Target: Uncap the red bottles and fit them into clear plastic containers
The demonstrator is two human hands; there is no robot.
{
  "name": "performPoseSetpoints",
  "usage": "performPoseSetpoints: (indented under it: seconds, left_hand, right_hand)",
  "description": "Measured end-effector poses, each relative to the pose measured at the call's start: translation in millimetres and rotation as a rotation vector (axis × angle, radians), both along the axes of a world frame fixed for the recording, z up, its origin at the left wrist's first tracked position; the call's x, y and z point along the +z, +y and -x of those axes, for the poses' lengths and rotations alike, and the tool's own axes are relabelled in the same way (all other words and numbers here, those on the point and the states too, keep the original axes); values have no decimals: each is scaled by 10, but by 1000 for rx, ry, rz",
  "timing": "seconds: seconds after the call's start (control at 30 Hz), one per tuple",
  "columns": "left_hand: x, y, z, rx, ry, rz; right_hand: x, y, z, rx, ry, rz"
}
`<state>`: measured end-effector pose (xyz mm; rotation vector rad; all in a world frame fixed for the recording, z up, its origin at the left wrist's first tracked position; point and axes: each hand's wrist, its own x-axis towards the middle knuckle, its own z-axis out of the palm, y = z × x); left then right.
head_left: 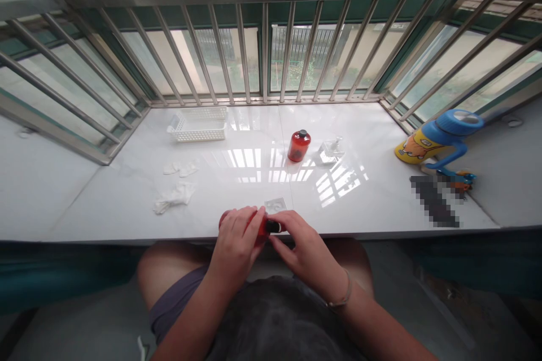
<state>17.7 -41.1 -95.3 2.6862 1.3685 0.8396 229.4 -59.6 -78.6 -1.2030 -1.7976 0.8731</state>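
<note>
A red bottle [261, 230] lies sideways at the table's front edge, its black cap [272, 227] pointing right. My left hand [237, 237] is closed over the bottle's body, covering most of it. Thumb and fingers of my right hand [301, 242] close around the end of the black cap. Just beyond my hands, a small clear flat piece [276, 204] rests on the table. Farther back stands a second red bottle [299, 148] with a dark cap, upright, beside a small clear glass container [331, 151].
White gloves [174, 197] and another crumpled white bundle [180, 168] lie to the left. A white plastic basket [199, 127] sits at the back left. On the right are a blue-and-yellow water bottle [432, 138] and a blurred dark object [434, 201]. Metal window bars [265, 56] rise behind the table.
</note>
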Motion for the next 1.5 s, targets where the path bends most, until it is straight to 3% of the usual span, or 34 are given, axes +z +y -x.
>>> performPoseSetpoints:
  seconds: [0.23,0.6,1.0,1.37,1.5]
  left_hand:
    - [-85,-20,-22,-27,-34,38]
    - [-109,-23,-63,13,-206,130]
    - [-154,-39,-63,15,-276,193]
    - [-168,18,-6,75,-397,273]
    - [-167,9,-5,23,-409,275]
  right_hand:
    - [-51,12,4,-81,-10,13]
    - [-93,-16,9,-127,215,87]
    - [-43,22,-10,-202,483,362]
    - [-107,46,-37,-270,588,354]
    - [-88,44,-6,-254,603,356]
